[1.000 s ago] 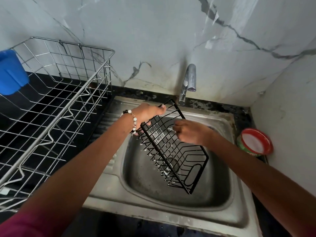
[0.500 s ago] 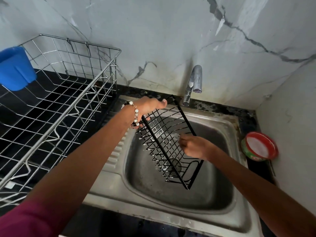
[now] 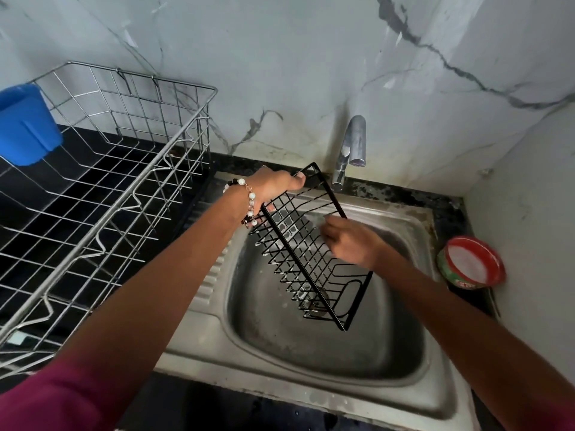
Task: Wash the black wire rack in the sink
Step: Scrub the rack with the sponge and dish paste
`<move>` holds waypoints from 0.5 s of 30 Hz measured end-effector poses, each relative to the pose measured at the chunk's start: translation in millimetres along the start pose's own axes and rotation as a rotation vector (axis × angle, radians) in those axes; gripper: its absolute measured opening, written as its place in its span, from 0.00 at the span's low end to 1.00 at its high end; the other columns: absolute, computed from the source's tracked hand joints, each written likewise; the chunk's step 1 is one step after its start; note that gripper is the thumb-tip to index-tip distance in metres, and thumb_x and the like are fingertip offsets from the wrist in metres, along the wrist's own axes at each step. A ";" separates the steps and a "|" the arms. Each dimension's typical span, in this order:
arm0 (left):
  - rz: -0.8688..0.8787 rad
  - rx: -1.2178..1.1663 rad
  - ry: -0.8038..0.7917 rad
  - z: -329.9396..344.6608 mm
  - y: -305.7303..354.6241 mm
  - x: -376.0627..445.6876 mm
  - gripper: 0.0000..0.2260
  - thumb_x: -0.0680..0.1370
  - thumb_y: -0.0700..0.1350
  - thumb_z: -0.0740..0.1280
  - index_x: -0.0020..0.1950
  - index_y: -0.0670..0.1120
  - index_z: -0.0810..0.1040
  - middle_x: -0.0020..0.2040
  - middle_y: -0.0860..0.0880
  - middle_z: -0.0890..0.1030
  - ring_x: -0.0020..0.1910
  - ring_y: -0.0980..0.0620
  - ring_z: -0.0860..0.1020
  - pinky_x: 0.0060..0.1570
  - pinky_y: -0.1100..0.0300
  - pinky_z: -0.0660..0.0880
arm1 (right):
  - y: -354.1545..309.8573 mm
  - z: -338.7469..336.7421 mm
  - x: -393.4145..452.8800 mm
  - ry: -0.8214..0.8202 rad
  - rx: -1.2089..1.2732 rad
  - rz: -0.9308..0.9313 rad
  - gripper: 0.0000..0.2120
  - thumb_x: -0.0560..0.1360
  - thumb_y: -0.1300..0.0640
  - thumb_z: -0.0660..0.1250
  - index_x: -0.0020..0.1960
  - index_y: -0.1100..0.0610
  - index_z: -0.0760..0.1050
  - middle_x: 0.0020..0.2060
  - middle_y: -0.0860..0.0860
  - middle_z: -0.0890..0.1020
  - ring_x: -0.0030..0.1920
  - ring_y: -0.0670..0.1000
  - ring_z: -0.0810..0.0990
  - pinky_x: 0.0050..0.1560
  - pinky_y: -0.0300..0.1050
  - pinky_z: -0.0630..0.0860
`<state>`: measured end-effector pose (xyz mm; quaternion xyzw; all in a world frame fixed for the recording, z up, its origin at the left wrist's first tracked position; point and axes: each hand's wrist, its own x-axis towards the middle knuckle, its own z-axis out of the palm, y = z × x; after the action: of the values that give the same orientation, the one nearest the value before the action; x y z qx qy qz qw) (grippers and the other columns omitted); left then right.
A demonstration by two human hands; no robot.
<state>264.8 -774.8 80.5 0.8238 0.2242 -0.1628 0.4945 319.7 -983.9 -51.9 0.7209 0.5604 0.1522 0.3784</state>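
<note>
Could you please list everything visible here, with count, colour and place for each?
Wire rack: one, black, held tilted over the sink basin.
Sink: one, steel, centre.
Tap: one, chrome, behind the sink; no water visible.
Dish drainer: one, silver wire, left on the black counter.
Cup: one, blue, on the drainer's far left.
Tub: one, red-rimmed, white inside, right of the sink.
Bracelet: one, beaded, left wrist.
Left hand: grips the rack's upper end.
Right hand: against the rack's wires; blurred.
</note>
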 end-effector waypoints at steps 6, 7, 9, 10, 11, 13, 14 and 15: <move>-0.045 -0.006 0.004 -7.1 -1.4 -4.5 0.29 0.74 0.64 0.66 0.69 0.48 0.72 0.57 0.45 0.74 0.44 0.49 0.77 0.33 0.56 0.74 | -14.8 4.8 -25.9 -0.249 0.147 -0.208 0.07 0.62 0.61 0.78 0.33 0.56 0.81 0.40 0.50 0.84 0.50 0.50 0.81 0.54 0.44 0.78; -0.036 0.000 -0.008 -4.4 0.9 -6.4 0.30 0.73 0.65 0.66 0.69 0.49 0.72 0.58 0.45 0.75 0.45 0.48 0.77 0.33 0.57 0.74 | -7.1 1.0 -22.5 -0.208 0.111 -0.215 0.08 0.61 0.63 0.78 0.32 0.57 0.80 0.38 0.50 0.83 0.48 0.50 0.81 0.54 0.45 0.78; -0.017 0.013 -0.017 0.6 2.8 -4.0 0.31 0.72 0.65 0.67 0.69 0.50 0.73 0.61 0.45 0.75 0.49 0.47 0.78 0.32 0.57 0.74 | 10.4 -9.4 -11.2 -0.143 0.016 -0.184 0.10 0.60 0.64 0.75 0.28 0.54 0.77 0.31 0.48 0.81 0.44 0.48 0.81 0.56 0.45 0.75; -0.004 0.007 -0.016 3.6 4.0 -4.3 0.31 0.71 0.65 0.67 0.69 0.50 0.73 0.61 0.45 0.75 0.49 0.47 0.77 0.33 0.57 0.73 | 21.3 -16.2 -4.8 -0.127 -0.004 -0.139 0.09 0.61 0.63 0.72 0.27 0.52 0.77 0.29 0.46 0.80 0.43 0.47 0.81 0.60 0.44 0.71; -0.004 -0.002 -0.014 6.2 5.5 -4.1 0.30 0.72 0.65 0.67 0.69 0.50 0.73 0.61 0.46 0.75 0.47 0.48 0.77 0.34 0.57 0.73 | 31.9 -21.8 -0.6 -0.089 -0.001 -0.094 0.09 0.62 0.62 0.70 0.27 0.50 0.78 0.28 0.47 0.80 0.43 0.46 0.80 0.62 0.44 0.67; -0.015 -0.029 -0.010 10.1 5.5 -3.6 0.28 0.73 0.63 0.67 0.68 0.48 0.74 0.62 0.46 0.75 0.45 0.50 0.77 0.35 0.57 0.74 | 46.2 -31.6 9.1 0.052 -0.032 -0.015 0.06 0.66 0.62 0.70 0.34 0.52 0.82 0.32 0.48 0.82 0.45 0.48 0.80 0.63 0.47 0.69; -0.014 -0.040 0.014 12.7 3.0 1.0 0.26 0.76 0.59 0.67 0.68 0.46 0.74 0.61 0.44 0.76 0.45 0.50 0.76 0.36 0.56 0.75 | 49.4 -28.2 13.7 0.124 -0.012 0.009 0.08 0.69 0.65 0.67 0.38 0.56 0.83 0.35 0.50 0.82 0.47 0.52 0.80 0.60 0.47 0.73; -0.031 -0.053 0.050 14.0 1.4 1.3 0.23 0.79 0.53 0.65 0.70 0.41 0.72 0.59 0.41 0.76 0.44 0.50 0.74 0.39 0.55 0.75 | 51.9 -31.0 18.1 0.158 0.028 0.048 0.10 0.71 0.68 0.63 0.41 0.60 0.82 0.38 0.53 0.83 0.48 0.55 0.80 0.57 0.49 0.76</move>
<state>265.9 -787.5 74.5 0.8108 0.2535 -0.1438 0.5076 341.6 -960.1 2.3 0.7251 0.5729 0.2099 0.3192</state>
